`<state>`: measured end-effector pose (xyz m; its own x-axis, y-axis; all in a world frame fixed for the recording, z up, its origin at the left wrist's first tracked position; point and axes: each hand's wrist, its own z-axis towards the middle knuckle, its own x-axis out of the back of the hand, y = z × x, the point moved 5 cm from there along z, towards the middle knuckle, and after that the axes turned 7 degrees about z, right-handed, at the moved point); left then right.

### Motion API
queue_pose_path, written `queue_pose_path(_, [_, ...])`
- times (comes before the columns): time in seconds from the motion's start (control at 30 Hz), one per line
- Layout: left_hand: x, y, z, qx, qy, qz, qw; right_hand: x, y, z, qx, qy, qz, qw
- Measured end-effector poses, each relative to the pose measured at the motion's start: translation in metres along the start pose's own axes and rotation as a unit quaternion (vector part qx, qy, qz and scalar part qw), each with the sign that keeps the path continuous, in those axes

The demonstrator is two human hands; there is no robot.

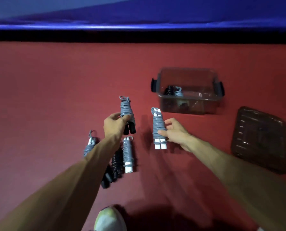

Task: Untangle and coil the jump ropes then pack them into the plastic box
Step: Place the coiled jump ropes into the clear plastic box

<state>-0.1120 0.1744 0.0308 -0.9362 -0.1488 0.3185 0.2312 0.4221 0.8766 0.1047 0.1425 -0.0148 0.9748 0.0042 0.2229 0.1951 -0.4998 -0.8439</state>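
The red floor [55,97] carried a clear plastic box [197,106], a dark lid [258,139] flat just beside it, and a grey coiled rope [128,154] beside a black coiled rope [117,162].

Your left forearm [82,172] covers the lower part of one grey coiled rope [89,147] in the lower left of centre. The black bundle [116,161] beside it is blurred and lies partly behind the same arm. Your left hand [114,124] hides the middle of the grey rope with black handles [126,110]. The fingers of your right hand [174,132] are mostly behind the grey rope with white handles [157,125]. The smoky wall of the plastic box [205,105] makes its content unclear. Your shoe [110,219] is cut by the bottom edge.
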Motion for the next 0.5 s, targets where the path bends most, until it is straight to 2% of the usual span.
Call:
queue_pose_path(0.13, [-0.057,0.049,0.002,-0.034,-0.045,-0.036,0.998,0.07,-0.044,0.002,0.042,0.067,0.057,0.995])
queue_pose_path(0.3, [-0.125,0.088,0.02,-0.056,-0.1,-0.057,0.992,0.149,-0.064,0.037,0.073,0.169,0.087,0.979])
queue_pose_path(0.5, [-0.188,0.105,0.058,-0.065,-0.114,-0.007,0.991,0.198,-0.054,0.087,0.06,0.202,0.124,0.97])
